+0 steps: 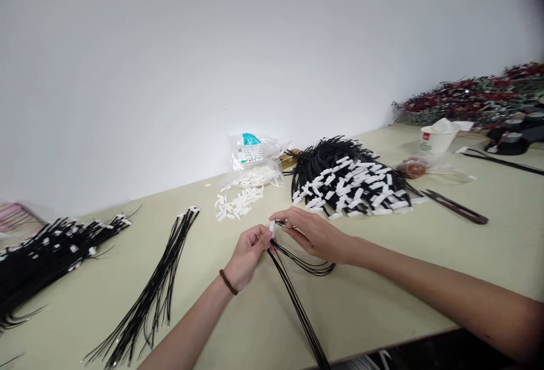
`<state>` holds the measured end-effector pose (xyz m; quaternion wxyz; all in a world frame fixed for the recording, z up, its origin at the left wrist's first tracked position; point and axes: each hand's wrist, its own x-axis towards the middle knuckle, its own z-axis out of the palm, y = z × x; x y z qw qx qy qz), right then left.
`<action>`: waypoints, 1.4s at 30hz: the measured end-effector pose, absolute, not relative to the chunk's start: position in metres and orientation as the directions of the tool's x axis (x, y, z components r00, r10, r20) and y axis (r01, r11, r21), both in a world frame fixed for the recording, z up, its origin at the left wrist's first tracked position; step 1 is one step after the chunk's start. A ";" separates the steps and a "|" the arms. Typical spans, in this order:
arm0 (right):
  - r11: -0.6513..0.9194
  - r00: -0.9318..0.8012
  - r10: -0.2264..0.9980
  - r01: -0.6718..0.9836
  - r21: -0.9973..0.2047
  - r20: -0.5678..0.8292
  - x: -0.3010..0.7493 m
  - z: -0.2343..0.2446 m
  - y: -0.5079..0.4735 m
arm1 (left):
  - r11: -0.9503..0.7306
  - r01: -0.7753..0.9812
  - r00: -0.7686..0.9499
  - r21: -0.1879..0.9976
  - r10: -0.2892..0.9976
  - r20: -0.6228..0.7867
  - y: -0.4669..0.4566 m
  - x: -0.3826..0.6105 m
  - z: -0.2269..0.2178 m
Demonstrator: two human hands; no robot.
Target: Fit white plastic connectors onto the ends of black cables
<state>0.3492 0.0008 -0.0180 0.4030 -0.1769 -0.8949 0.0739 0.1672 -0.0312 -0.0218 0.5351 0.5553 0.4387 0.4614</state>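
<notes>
Between the thumb and fingers of my left hand point(249, 254) is a small white connector point(272, 226), held above the table. Black wires point(295, 297) run from it, some looping right and others hanging toward the table's front edge. My right hand point(312, 235) is closed at the connector's right side, its fingertips on thin black wire ends; the exact grip is partly hidden. Loose white connector housings point(238, 204) lie just beyond my hands. Behind my right hand is a large pile of black wires with white connectors point(348, 180).
On the left lie a wire bundle point(165, 262) and a larger heap of black harnesses point(55, 248). A clear bag of white parts point(255, 160) stands by the wall. To the right are dark snips point(457, 207), a paper cup point(437, 139) and red wire bundles point(467, 98).
</notes>
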 end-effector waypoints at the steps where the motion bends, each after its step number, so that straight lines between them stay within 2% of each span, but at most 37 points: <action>1: 0.925 -0.611 0.379 0.247 -0.288 0.695 0.349 -0.018 0.001 | -0.041 -0.008 0.196 0.999 0.980 0.042 -0.031 0.167 -0.023; 6: 0.925 -0.597 0.379 0.231 -0.301 0.707 0.349 -0.018 0.004 | -0.010 -0.017 0.182 1.000 0.983 0.013 -0.030 0.168 -0.024; 11: 0.959 -0.628 0.250 0.268 -0.098 0.737 0.347 -0.018 0.000 | -0.005 -0.119 0.092 0.993 0.996 0.016 -0.028 0.167 -0.022; 14: 0.984 -0.692 0.141 0.176 -0.023 0.708 0.343 -0.022 -0.002 | 0.020 -0.181 0.065 0.983 0.998 -0.008 -0.028 0.167 -0.022; 16: 0.993 -0.671 0.117 0.082 -0.083 0.732 0.340 -0.025 -0.002 | 0.030 -0.194 0.056 0.981 0.998 -0.019 -0.027 0.166 -0.023; 17: 0.984 -0.641 0.159 0.043 -0.172 0.751 0.339 -0.025 -0.002 | 0.029 -0.195 0.055 0.980 0.998 -0.019 -0.027 0.166 -0.024; 19: 0.899 -0.555 0.362 -0.004 -0.438 0.749 0.339 -0.022 -0.002 | 0.020 -0.194 0.048 0.981 0.999 -0.011 -0.025 0.166 -0.026; 21: 0.699 -0.442 0.620 -0.065 -0.713 0.648 0.342 -0.013 0.000 | 0.011 -0.197 0.031 0.980 1.000 -0.005 -0.023 0.165 -0.028; 22: 0.575 -0.380 0.725 -0.127 -0.809 0.575 0.345 -0.008 0.002 | 0.006 -0.200 0.017 0.980 1.000 -0.003 -0.022 0.164 -0.029; 23: 0.457 -0.318 0.804 -0.210 -0.864 0.503 0.349 -0.002 0.006 | 0.001 -0.203 -0.003 0.979 1.000 -0.002 -0.021 0.163 -0.030; 25: 0.293 -0.200 0.899 -0.389 -0.873 0.390 0.360 0.007 0.016 | -0.006 -0.196 -0.047 0.981 0.999 -0.003 -0.020 0.161 -0.030; 26: 0.266 -0.134 0.924 -0.446 -0.855 0.357 0.366 0.011 0.023 | -0.010 -0.186 -0.067 0.982 0.998 -0.003 -0.019 0.160 -0.029; 28: 0.314 0.021 0.938 -0.471 -0.825 0.346 0.379 0.016 0.035 | -0.014 -0.157 -0.104 0.987 0.995 -0.002 -0.020 0.159 -0.028; 30: 0.426 0.195 0.904 -0.380 -0.821 0.379 0.388 0.017 0.044 | -0.014 -0.123 -0.131 0.992 0.991 -0.002 -0.021 0.159 -0.028; 32: 0.544 0.302 0.822 -0.166 -0.823 0.482 0.392 0.018 0.046 | -0.013 -0.093 -0.155 0.996 0.988 -0.001 -0.021 0.159 -0.028; 33: 0.589 0.298 0.778 -0.037 -0.808 0.553 0.392 0.017 0.043 | -0.016 -0.081 -0.163 0.997 0.987 0.003 -0.021 0.159 -0.029; 35: 0.660 0.173 0.706 0.190 -0.727 0.686 0.385 0.014 0.034 | -0.033 -0.071 -0.168 0.997 0.986 0.020 -0.020 0.159 -0.029; 37: 0.724 -0.013 0.650 0.316 -0.614 0.760 0.375 0.009 0.023 | -0.056 -0.077 -0.159 0.995 0.986 0.043 -0.020 0.160 -0.030; 39: 0.780 -0.160 0.592 0.362 -0.511 0.790 0.363 0.001 0.012 | -0.087 -0.082 -0.141 0.993 0.987 0.075 -0.020 0.161 -0.030; 42: 0.816 -0.267 0.552 0.367 -0.446 0.790 0.350 -0.010 0.003 | -0.139 -0.050 -0.096 0.989 0.986 0.134 -0.020 0.162 -0.030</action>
